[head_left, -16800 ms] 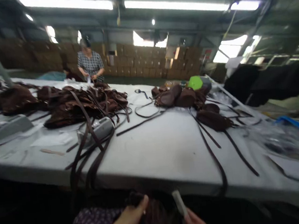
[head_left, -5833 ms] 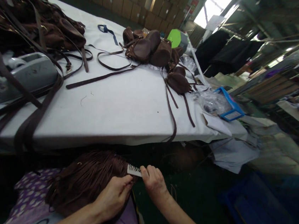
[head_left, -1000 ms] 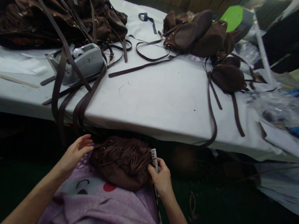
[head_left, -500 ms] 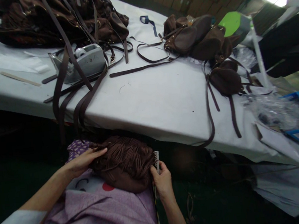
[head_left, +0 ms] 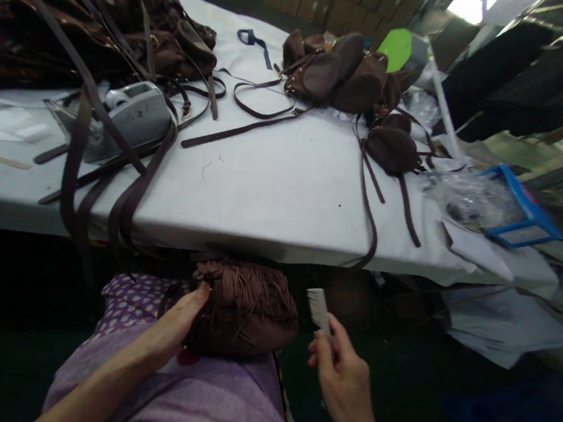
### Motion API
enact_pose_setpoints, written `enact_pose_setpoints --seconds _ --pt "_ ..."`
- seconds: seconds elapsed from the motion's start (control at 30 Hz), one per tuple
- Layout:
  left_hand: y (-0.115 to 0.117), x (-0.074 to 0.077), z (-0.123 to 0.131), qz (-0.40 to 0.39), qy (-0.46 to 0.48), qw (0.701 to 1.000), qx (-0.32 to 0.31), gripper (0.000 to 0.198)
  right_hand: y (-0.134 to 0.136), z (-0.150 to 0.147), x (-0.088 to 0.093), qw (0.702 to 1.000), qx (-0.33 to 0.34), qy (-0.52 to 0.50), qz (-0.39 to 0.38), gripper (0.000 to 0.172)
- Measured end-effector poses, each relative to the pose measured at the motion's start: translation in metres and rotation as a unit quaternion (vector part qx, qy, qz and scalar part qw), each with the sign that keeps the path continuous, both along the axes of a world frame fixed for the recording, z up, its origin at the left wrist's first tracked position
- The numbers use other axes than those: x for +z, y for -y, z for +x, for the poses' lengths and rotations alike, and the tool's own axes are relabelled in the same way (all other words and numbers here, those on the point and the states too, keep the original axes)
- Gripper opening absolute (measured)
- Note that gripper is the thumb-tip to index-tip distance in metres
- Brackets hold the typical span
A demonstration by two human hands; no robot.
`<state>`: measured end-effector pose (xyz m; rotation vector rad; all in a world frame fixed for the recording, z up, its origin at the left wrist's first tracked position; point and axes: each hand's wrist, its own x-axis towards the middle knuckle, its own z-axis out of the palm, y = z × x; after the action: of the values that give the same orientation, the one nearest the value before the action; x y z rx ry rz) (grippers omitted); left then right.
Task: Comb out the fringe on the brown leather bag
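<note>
A brown fringed bag (head_left: 244, 307) lies on my lap, just under the edge of the white table (head_left: 269, 192). My left hand (head_left: 179, 319) rests flat against the bag's left side, fingers stretched out and pressing it. My right hand (head_left: 342, 376) is closed on a small white comb (head_left: 318, 308), held upright a short way to the right of the bag, clear of the fringe. My lap is covered by a purple garment (head_left: 196, 408).
On the table stand a grey tape dispenser (head_left: 126, 120), a heap of brown bags and straps (head_left: 67, 39) at the back left, and several brown pouches (head_left: 343, 80) at the back right. A blue tray (head_left: 523, 209) with clear plastic sits at the right end. Straps hang over the front edge.
My right hand has pulled the comb off the fringe and away to the right. My left hand now lies flat on the bag's left side. The view has shifted slightly.
</note>
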<state>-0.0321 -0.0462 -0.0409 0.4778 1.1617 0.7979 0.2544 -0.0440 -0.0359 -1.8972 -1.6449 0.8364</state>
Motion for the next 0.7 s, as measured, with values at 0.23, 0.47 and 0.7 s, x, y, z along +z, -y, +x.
enact_pose_setpoints --seconds 0.23,0.47,0.7 --pt "0.006 0.008 0.008 0.058 -0.152 0.986 0.03 0.058 0.007 -0.082 0.003 0.884 0.367 0.212 0.196 0.053" --pt "0.015 0.008 -0.006 0.063 -0.197 0.977 0.057 0.053 -0.033 0.01 -0.049 0.884 0.238 0.39 0.095 0.06" --pt "0.019 0.012 -0.013 0.027 -0.234 0.968 0.088 0.059 -0.03 0.111 -0.039 0.954 0.018 0.28 -0.101 0.044"
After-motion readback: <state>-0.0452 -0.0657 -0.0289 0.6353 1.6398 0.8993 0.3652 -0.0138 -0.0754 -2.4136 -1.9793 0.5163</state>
